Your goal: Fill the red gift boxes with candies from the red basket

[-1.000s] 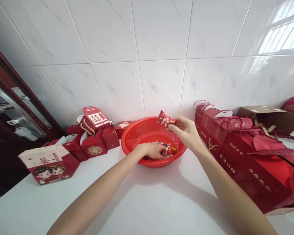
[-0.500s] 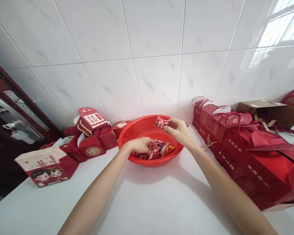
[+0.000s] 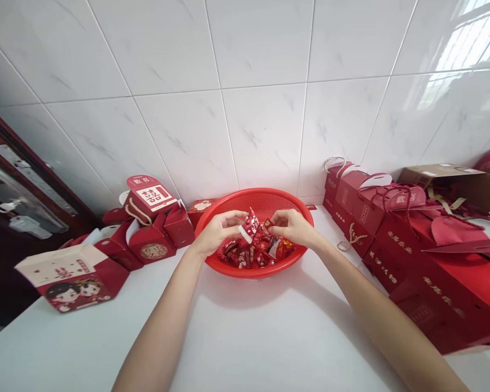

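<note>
A round red plastic basket [image 3: 251, 274] with mesh walls stands on the white table, and several wrapped candies [image 3: 245, 256] in red packaging lie in its bottom. Over the basket's left half my left hand [image 3: 217, 231] is closed on a red-and-white candy packet [image 3: 250, 227] by its edge, between thumb and fingers. On the other side my right hand [image 3: 291, 226] pinches the end of a small red candy wrapper [image 3: 268, 223], close to the packet in the left hand. The right hand's fingers partly cover this wrapper.
Several small red gift boxes [image 3: 151, 245] are grouped at the left, one a cream-and-red box [image 3: 73, 277] with cartoon figures. Larger red gift boxes [image 3: 428, 272] with rope handles line the right, near an opened cardboard box [image 3: 449, 177]. A tiled wall [image 3: 261, 130] rises behind.
My left hand has come up from the candies with a red-and-white packet. My right hand has moved slightly lower; the candy packet it held high at the rim no longer shows there.
</note>
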A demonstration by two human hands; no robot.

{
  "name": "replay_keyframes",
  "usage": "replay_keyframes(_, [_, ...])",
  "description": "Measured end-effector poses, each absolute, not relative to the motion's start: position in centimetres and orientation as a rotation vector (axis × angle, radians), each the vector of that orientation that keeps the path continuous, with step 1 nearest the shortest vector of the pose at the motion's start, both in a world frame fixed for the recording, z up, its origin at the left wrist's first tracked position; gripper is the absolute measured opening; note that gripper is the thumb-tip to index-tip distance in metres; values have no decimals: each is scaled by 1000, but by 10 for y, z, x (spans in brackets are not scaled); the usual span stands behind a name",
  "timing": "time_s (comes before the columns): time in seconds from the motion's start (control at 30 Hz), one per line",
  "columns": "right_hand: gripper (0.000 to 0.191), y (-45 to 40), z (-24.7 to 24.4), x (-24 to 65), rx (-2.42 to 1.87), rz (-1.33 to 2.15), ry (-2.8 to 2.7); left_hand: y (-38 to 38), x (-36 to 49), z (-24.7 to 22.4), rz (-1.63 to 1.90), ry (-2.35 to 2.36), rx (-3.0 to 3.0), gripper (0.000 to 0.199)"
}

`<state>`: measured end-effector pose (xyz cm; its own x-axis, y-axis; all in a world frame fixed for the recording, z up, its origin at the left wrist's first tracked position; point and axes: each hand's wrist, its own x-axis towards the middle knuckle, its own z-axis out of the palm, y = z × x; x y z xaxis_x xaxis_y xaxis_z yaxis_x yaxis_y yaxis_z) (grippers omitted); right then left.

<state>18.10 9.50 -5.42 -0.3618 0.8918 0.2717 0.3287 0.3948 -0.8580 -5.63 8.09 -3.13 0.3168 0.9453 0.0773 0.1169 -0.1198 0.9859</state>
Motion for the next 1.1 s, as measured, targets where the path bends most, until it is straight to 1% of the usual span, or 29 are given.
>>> replay_keyframes(0.07, [13,92,-51,180,-972,936,-1968,83,-59,-34,1045,971,1426,47])
replay_keyframes(0.2, [27,81,-46,171,-841,924,-2042,82,-60,-34,1125,916,1326,50])
replay_keyframes(0.37, [28,68,-45,157,-817,905,-1914,76,-54,-30,1188,840,1289,56])
replay_keyframes(0.47, [27,64,-40,154,-716,1076,-1795,73,-52,-28,1227,783,1273,60])
replay_keyframes(0.6, [32,55,-25,157,-581,1343,-1672,67,-51,-21,1263,737,1277,62])
replay_keyframes(0.67, [32,51,-19,160,-557,1392,-1648,64,-52,-16,1293,747,1265,59])
replay_keyframes(0.83, [28,49,-14,163,-565,1427,-1550,59,-55,-2,1337,863,1130,37])
replay_keyframes(0.93, [31,49,-13,164,-619,1420,-1466,55,-54,4,1323,935,1085,28])
replay_keyframes(1.0, [32,49,-12,164,-634,1416,-1441,51,-51,5,1302,959,1134,30])
replay_keyframes(1.1, [29,50,-13,165,-578,1458,-1445,45,-45,6,1249,963,1272,38])
